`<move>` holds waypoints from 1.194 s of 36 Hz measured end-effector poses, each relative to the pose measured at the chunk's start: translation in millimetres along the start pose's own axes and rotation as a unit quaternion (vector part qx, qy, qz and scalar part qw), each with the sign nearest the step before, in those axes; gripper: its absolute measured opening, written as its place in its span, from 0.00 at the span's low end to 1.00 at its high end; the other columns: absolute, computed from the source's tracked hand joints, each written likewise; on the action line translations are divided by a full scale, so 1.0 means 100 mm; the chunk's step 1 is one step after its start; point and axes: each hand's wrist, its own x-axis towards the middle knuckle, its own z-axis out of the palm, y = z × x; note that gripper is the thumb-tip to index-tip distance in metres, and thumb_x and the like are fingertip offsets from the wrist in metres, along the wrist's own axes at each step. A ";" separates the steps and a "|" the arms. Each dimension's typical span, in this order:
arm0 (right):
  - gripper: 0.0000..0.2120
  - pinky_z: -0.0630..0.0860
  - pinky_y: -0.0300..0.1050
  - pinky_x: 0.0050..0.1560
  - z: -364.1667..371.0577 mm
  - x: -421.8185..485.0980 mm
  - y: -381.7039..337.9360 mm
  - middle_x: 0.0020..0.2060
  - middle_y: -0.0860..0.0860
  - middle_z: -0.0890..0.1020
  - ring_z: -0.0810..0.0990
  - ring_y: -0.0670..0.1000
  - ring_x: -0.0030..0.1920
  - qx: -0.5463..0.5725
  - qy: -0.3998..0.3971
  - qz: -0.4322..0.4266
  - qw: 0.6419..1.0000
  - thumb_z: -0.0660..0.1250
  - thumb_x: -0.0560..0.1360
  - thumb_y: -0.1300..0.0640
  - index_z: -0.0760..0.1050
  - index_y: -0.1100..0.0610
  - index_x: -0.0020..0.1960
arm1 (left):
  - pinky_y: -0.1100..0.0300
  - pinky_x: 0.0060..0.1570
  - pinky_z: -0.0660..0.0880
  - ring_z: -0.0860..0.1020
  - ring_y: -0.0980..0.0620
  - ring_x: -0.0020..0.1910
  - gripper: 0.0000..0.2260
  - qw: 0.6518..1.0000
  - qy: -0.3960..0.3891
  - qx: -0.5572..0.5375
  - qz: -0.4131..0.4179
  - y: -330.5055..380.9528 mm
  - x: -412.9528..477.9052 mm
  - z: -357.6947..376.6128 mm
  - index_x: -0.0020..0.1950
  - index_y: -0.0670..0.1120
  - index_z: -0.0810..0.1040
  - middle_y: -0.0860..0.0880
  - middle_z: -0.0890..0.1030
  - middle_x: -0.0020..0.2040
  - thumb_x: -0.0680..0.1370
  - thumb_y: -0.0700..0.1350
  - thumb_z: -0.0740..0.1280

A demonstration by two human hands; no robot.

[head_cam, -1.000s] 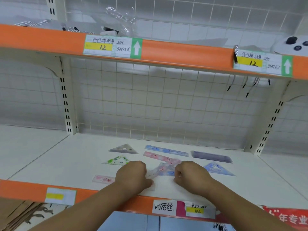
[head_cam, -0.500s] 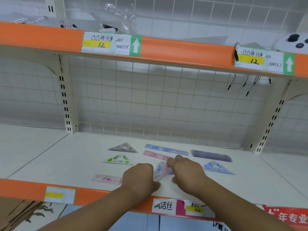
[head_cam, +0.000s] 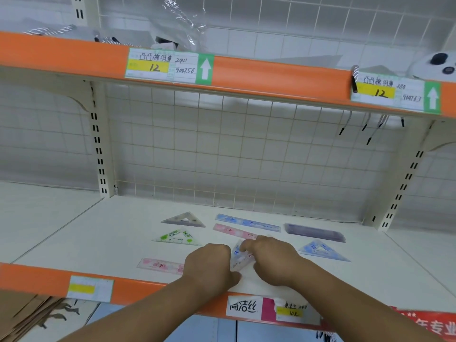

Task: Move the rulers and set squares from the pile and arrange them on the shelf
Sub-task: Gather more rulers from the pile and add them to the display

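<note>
The right hand (head_cam: 271, 259) lies knuckles up near the front of the shelf (head_cam: 118, 238), its fingers curled over the far edge of the pile (head_cam: 241, 259) and pinching it, so that the few clear pieces, printed in blue and pink, tilt up off the board. The left hand (head_cam: 209, 264) sits just left of the pile with its fingers curled under and its thumb by the pile's near corner; whether it grips the pieces or only rests against them cannot be told. The left hand covers the right end of the near pink ruler (head_cam: 160, 265), which lies flat along the shelf front. Farther back on the left lie the green set square (head_cam: 176, 238) and, behind it, the grey set square (head_cam: 183, 219), apart from each other. Just beyond the right hand the far pink ruler (head_cam: 233, 231) runs slantwise, with the blue ruler (head_cam: 246, 222) beside it on the far side. To the right lie the blue set square (head_cam: 320, 251) and, farther back, the purple ruler (head_cam: 314, 232), which looks like a thin stack. A wire grid (head_cam: 246, 156) backs the shelf, and price labels (head_cam: 267, 308) hang on its orange front edge (head_cam: 37, 277).
</note>
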 end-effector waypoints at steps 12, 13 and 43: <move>0.22 0.71 0.47 0.45 -0.03 0.00 0.04 0.56 0.55 0.77 0.77 0.56 0.55 -0.111 0.029 -0.068 0.991 0.62 0.78 0.62 0.67 0.49 0.70 | 0.60 0.45 0.68 0.77 0.51 0.55 0.22 1.000 -0.017 -0.002 0.026 -0.01 -0.04 0.02 0.59 0.48 0.75 0.50 0.79 0.56 0.75 0.62 0.64; 0.22 0.69 0.47 0.44 -0.04 -0.01 0.04 0.55 0.55 0.77 0.76 0.57 0.55 -0.118 0.032 -0.074 0.990 0.61 0.78 0.63 0.66 0.49 0.69 | 0.60 0.45 0.69 0.77 0.51 0.54 0.23 0.999 -0.020 -0.009 0.026 -0.01 -0.05 0.01 0.58 0.48 0.76 0.50 0.79 0.55 0.75 0.65 0.62; 0.31 0.64 0.38 0.24 -0.17 -0.33 -0.09 0.35 0.49 0.72 0.74 0.50 0.33 -0.177 0.058 -0.374 0.908 0.74 0.69 0.56 0.65 0.42 0.66 | 0.54 0.44 0.60 0.69 0.43 0.58 0.12 0.943 0.013 0.236 0.236 -0.36 0.18 -0.06 0.58 0.46 0.78 0.44 0.74 0.56 0.79 0.40 0.58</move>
